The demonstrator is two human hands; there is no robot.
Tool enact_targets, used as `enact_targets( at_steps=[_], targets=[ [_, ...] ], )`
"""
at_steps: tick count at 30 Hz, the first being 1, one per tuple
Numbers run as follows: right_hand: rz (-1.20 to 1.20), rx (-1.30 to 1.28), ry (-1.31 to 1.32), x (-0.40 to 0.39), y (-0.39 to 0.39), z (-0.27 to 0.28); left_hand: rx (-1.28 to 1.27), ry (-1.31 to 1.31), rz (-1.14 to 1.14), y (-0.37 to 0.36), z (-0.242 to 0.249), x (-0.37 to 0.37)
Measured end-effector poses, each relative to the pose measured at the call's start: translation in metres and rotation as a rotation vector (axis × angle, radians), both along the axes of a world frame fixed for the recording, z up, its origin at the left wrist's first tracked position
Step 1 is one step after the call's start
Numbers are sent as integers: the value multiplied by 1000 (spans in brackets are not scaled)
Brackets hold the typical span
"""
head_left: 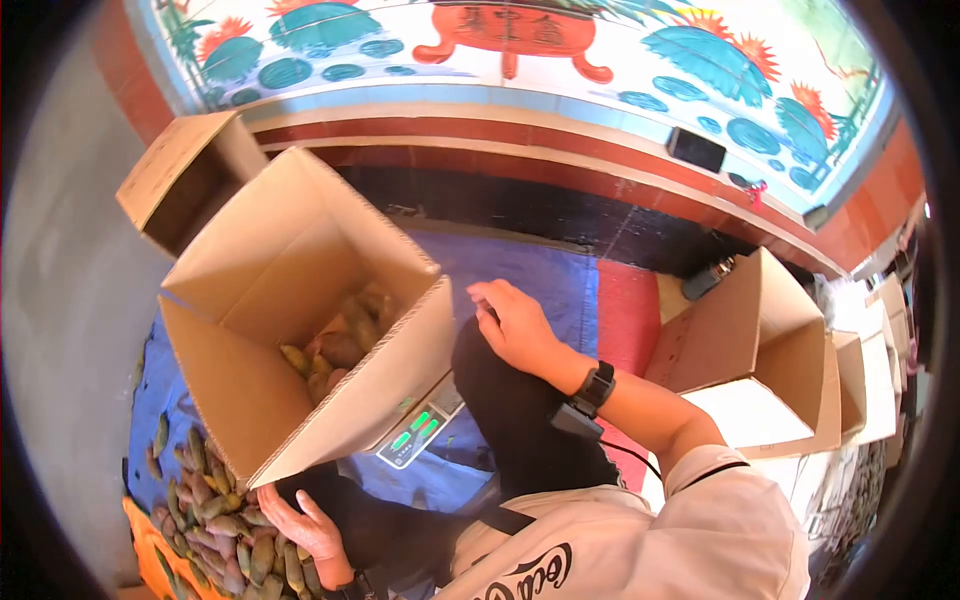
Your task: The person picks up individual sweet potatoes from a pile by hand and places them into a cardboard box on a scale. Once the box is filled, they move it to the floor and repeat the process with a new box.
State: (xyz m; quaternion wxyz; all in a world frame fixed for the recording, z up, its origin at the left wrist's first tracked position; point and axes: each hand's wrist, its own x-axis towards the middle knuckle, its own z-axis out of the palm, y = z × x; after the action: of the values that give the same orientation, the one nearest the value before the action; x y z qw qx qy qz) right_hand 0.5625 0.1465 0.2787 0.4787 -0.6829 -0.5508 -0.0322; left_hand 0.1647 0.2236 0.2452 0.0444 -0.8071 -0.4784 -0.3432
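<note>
A large cardboard box [215, 370] stands with its top open, some elongated yellow-green and reddish produce [340, 345] at its bottom. Beneath its near side shows a digital scale [415, 438] with lit green digits. My left hand [305, 525] is at the box's lower corner, thumb spread from the fingers, just above a heap of purple-green elongated produce [235, 540]. Off the box's right corner, my right hand [517, 325] hovers over my knee with loosely bent fingers and nothing in them.
Another cardboard box [165, 170] sits behind at the left wall. More open boxes [725, 330] stand to the right. A blue sheet [540, 270] covers the floor beside a red patch [627, 310]. On the ledge under the painted wall lies a black device [696, 149].
</note>
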Motion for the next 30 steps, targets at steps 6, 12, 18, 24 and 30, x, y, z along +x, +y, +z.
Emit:
enact_targets(
  at_steps=[6, 12, 18, 24, 30],
  targets=[
    [-349, -175, -42, 83, -53, -61, 17, -7, -38, 1, -1, -1],
    [-631, -552, -166, 140, -160, -139, -7, 31, -37, 3, -3, -6],
    [-724, -897, -259, 159, -243, -177, 8, 87, -14, 7, -8, -8],
    [-645, -979, -397, 197, -239, -170, 20, 120, 7, 11, -14, -7],
    [-533, -647, -567, 228, -169, -114, -11, 85, -12, 6, -7, -7]
  ],
)
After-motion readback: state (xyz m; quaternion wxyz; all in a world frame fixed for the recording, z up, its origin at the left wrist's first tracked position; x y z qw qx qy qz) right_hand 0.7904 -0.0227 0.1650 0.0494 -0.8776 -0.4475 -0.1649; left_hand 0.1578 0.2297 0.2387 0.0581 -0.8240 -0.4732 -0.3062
